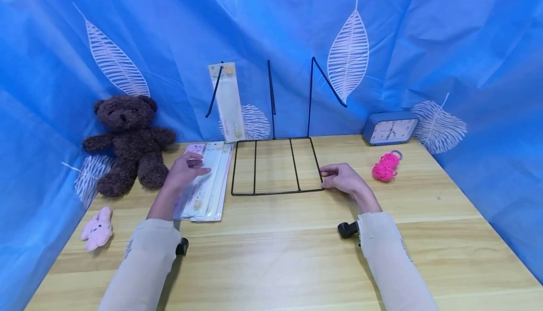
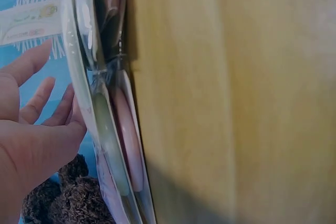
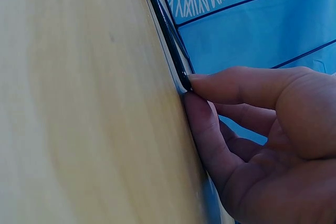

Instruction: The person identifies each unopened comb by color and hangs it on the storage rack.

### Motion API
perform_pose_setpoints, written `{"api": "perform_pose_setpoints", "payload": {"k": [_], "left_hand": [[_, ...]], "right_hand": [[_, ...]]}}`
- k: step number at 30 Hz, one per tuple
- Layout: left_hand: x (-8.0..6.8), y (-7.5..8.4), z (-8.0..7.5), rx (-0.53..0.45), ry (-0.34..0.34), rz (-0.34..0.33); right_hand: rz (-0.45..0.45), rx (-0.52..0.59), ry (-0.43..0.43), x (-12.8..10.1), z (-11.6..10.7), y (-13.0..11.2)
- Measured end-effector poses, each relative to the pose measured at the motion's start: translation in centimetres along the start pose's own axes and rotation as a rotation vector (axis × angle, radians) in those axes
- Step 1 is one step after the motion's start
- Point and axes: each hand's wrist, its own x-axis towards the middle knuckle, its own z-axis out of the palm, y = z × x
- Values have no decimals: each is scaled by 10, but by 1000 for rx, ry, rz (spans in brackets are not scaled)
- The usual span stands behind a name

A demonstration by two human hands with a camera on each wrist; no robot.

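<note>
A black wire rack (image 1: 275, 166) stands on the wooden table (image 1: 271, 254), its flat base out front and its thin uprights rising against the blue leaf-print cloth (image 1: 445, 42) behind it. The right hand (image 1: 344, 178) is at the rack's front right corner; the right wrist view shows thumb and forefinger (image 3: 236, 85) pinched together on the wire there, the other fingers curled beneath. Left of the rack, just beside its base, lies a stack of flat packets (image 1: 208, 186) (clear wrappers, pastel cards inside). The left hand (image 1: 184, 169) rests on top of that stack with its fingers (image 2: 31, 103) straight and slightly spread, gripping nothing. One more long packet (image 1: 226, 101) leans upright in the rack's left upright section. Further left of the rack sits a brown teddy bear (image 1: 127, 141), and nearer the table's front edge on that side lies a small pink plush toy (image 1: 98, 228). Right of the rack are a bundle of pink cord (image 1: 386, 167) and, behind it, a blue clock (image 1: 390, 129).
</note>
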Motion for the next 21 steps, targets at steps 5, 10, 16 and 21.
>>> {"api": "perform_pose_setpoints", "payload": {"k": [5,10,16,21], "left_hand": [[2,0,3,133,1,31],[2,4,6,281,-3,81],[5,7,7,383,-20,91],[10,4,8,444,-14,106]], "right_hand": [[-13,-11,6,0,0,0],[-22,-30,7,0,0,-1],[-20,-33,5,0,-1,-2],[-13,-25,3,0,0,-1]]}}
